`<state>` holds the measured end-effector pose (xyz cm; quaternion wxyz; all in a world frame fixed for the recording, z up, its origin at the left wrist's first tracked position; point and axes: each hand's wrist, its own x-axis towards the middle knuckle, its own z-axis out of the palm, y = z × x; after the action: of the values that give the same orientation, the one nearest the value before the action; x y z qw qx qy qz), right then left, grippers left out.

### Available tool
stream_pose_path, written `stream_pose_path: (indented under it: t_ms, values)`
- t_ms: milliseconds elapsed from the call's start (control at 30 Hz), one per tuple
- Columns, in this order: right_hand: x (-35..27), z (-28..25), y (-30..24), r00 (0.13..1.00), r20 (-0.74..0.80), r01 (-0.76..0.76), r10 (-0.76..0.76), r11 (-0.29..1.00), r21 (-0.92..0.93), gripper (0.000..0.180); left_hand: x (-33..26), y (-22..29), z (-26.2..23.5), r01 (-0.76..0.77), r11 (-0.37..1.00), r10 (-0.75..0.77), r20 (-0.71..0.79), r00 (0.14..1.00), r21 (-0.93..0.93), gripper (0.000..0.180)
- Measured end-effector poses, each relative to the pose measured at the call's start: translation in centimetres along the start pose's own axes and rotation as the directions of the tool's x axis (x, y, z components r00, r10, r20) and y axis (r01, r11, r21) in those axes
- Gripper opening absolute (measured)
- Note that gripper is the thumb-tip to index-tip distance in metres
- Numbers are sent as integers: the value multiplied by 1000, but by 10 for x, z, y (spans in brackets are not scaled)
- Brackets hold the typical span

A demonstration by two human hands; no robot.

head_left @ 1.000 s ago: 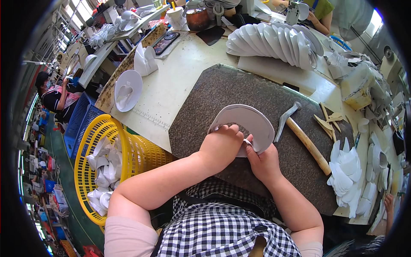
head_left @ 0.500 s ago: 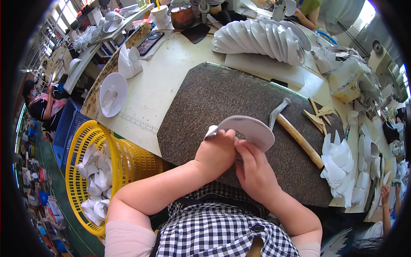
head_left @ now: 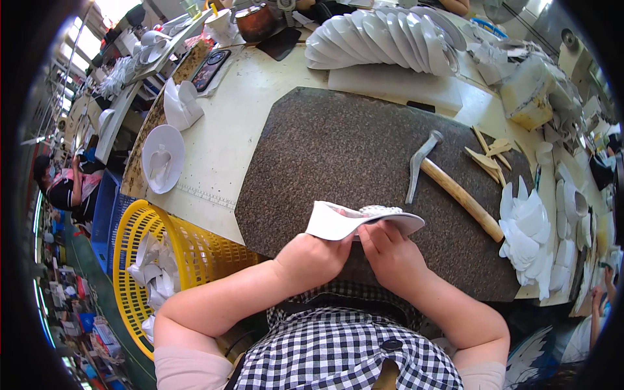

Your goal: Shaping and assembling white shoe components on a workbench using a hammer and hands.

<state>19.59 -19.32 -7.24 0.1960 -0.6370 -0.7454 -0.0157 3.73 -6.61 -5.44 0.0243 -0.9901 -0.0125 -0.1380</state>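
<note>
Between my hands is a white shoe upper (head_left: pixel 330 222), held low over the near edge of a dark stone slab (head_left: pixel 325 149). It has a broad white band on its left, a textured, beaded-looking patch on top, and a thin pale rim curving to the right. My left hand (head_left: pixel 313 260) is closed on the band's lower edge, with some fingers hidden. My right hand (head_left: pixel 393 257) pinches the middle of the lower edge, its fingers folded over it. Beyond my right hand a hammer (head_left: pixel 458 200) with a wooden handle lies on the slab.
A yellow basket (head_left: pixel 214 250) of white scraps stands left of the table. An oval white dish-like piece (head_left: pixel 170 146), a phone (head_left: pixel 211 70) and a row of white shoe parts (head_left: pixel 383 42) lie farther back. White cut pieces (head_left: pixel 525 234) and tan strips (head_left: pixel 484 159) lie right.
The shoe upper has turned in my hands; its white band and beaded-looking patch now show where a pale flat face showed before. Both hands have shifted grip. The whole view has moved slightly.
</note>
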Motion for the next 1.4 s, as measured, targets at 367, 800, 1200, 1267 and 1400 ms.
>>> stream_pose_path:
  t_ms: [367, 800, 1200, 1267, 1400]
  values:
    - [16, -4, -7, 999, -13, 48, -50, 988, -146, 40, -15, -38, -12, -387, 915, 392, 28, 919, -115, 25]
    - [22, 7, -16, 988, -43, 133, -146, 967, -215, 37, -35, -25, -15, -92, 993, 79, 167, 983, 72, 43]
    - [-26, -14, 25, 942, -157, 331, -297, 899, 288, 15, -5, 25, 21, 141, 986, -142, 0, 990, 93, 65]
    - [-36, -31, 26, 963, -150, 260, -223, 917, 303, 13, 2, 28, 19, 215, 976, -215, 8, 977, 20, 65]
    - [-36, -49, 26, 976, -171, -67, 138, 926, 371, 18, 28, 28, 20, 294, 955, -293, 20, 956, -37, 55]
